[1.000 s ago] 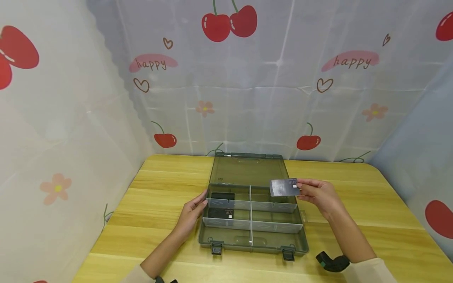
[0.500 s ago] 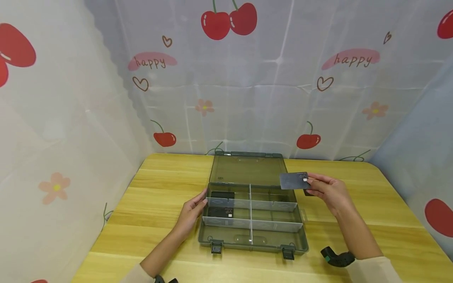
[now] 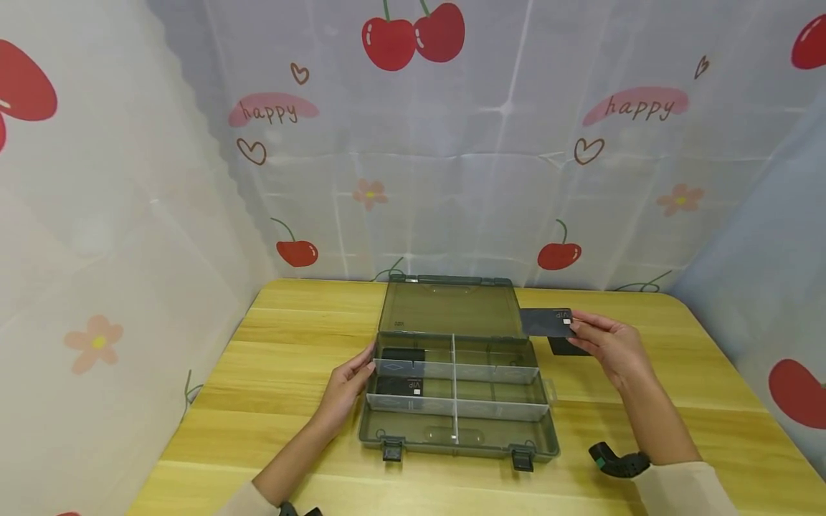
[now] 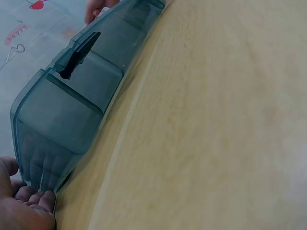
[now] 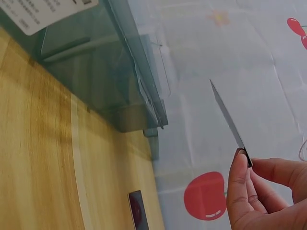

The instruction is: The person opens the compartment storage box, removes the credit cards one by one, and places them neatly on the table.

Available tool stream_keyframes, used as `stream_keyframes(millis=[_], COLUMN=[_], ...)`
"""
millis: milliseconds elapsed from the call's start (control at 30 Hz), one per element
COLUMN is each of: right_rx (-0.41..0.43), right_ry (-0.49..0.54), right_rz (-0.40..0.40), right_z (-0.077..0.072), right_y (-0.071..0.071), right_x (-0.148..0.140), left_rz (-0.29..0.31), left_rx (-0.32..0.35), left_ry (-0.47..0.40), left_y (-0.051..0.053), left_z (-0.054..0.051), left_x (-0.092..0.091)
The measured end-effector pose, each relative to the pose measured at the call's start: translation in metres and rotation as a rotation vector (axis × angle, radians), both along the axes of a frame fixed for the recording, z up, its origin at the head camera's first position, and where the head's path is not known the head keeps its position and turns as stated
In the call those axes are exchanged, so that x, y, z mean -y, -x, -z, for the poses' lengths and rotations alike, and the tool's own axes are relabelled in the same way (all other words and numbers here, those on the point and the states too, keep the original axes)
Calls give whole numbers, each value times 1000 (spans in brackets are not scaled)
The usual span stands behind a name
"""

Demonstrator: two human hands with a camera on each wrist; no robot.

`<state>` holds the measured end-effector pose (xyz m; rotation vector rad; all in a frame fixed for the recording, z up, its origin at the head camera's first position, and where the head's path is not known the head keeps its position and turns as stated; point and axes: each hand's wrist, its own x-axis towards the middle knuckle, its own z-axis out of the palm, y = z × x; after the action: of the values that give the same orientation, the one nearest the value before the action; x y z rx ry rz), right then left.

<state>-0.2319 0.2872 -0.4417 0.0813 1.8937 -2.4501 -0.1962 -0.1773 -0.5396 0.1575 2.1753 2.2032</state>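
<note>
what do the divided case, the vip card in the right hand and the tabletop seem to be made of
Divided case: likely hard plastic, smooth and slightly shiny; its smoky green walls are see-through.
VIP card in the right hand: probably satin plastic, thin and straight edge-on; coated paper is possible.
Tabletop: wood or wood-look laminate, smooth; streaky yellow grain fits either.

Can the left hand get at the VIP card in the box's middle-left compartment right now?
Probably yes: the left hand touches the box on its left side, close to that card, the lid is open, and nothing seems to block the way from above.
</note>
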Motion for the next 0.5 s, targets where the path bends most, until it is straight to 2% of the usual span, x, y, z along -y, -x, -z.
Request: stream_keyframes(millis=[500], right_rx=[6], right_ry=[53], right_rz=[80], right_z=[3], right_y=[1], right_x=[-16], left_rz=[15], left_rx=[-4], left_ry=[0], left_y=[-1], left_z=[-2], left_x=[0])
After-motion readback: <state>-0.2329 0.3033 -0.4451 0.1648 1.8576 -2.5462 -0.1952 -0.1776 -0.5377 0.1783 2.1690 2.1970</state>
